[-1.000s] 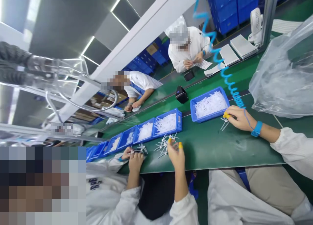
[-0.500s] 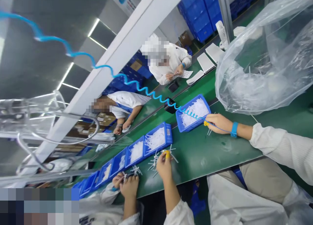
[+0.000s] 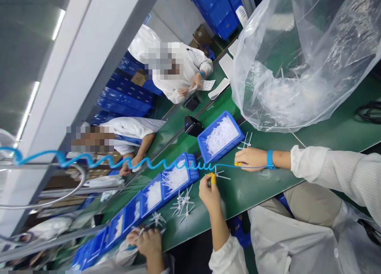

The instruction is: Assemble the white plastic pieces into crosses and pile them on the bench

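Observation:
My left hand [image 3: 210,191], a yellow cover on one finger, pinches a thin white cross-shaped plastic piece [image 3: 220,175] just above the green table. To its right, my right hand [image 3: 253,159] wears a blue wristband [image 3: 270,159] and yellow finger covers. Its fingertips are pressed together, low over the table; what they hold, if anything, is too small to make out. Beyond the right hand lie several white strips [image 3: 246,140] beside a blue bin [image 3: 205,155] of small white pieces. Left of my left hand is a loose pile of white crossed strips [image 3: 183,202].
A coiled blue cord [image 3: 166,165] stretches across to the wristband. A large clear plastic bag [image 3: 268,107] stands at right. More blue bins [image 3: 195,173] line the table to the left, near a co-worker's hands [image 3: 150,242]. Two people sit opposite.
My left hand has moved right, away from the loose pile and closer to my right hand, with a white piece in its fingers. My right hand has come slightly nearer me. The view has shifted.

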Tool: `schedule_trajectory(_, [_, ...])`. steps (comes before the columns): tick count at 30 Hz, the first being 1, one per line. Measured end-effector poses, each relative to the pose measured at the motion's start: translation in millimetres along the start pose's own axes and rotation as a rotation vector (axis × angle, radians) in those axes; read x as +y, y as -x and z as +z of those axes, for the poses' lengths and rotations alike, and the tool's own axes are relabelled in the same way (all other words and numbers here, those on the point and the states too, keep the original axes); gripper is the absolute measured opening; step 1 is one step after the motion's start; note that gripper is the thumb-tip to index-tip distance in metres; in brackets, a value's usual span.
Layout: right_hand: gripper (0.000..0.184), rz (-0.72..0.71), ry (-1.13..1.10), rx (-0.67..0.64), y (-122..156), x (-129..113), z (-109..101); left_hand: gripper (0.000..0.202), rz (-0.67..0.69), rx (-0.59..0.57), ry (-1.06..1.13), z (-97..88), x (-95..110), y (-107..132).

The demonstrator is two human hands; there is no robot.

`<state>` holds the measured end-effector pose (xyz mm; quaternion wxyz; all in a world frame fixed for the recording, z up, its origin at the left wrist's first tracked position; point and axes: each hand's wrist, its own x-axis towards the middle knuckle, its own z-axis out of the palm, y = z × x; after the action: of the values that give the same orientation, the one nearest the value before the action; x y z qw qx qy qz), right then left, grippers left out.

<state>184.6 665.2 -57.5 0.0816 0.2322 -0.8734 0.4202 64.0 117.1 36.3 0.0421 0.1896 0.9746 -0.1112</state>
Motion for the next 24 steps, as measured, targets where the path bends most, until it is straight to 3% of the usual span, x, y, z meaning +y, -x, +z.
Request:
schedule_trajectory(3, [0.017, 0.008, 0.007, -0.018, -0.6, 1.8, 1.5, 0.049, -0.073, 0.148, 0.004, -2.8, 4.3, 2.2])
schedule_trajectory(7, [0.018, -0.009, 0.002, -0.024, 0.2, 2.0, 0.8, 0.046, -0.092, 0.242, 0.049, -2.0, 3.9, 2.8])
schedule_trajectory(17, [0.017, 0.002, 0.019, -0.084, 3.2, -4.5, -7.1, 0.030, -0.080, 0.286, 0.182, 10.0, -5.3, -4.5])
schedule_trajectory(20, [0.017, -0.002, -0.006, -0.087, 3.7, -4.0, -7.5, 0.033, -0.055, 0.273, 0.238, 3.3, 2.9, -4.5])
schedule_trajectory(24, [0.015, 0.021, -0.113, -0.046, 1.8, -1.3, -4.8, 0.042, -0.026, 0.293, 0.342, -22.9, 26.6, 0.0])
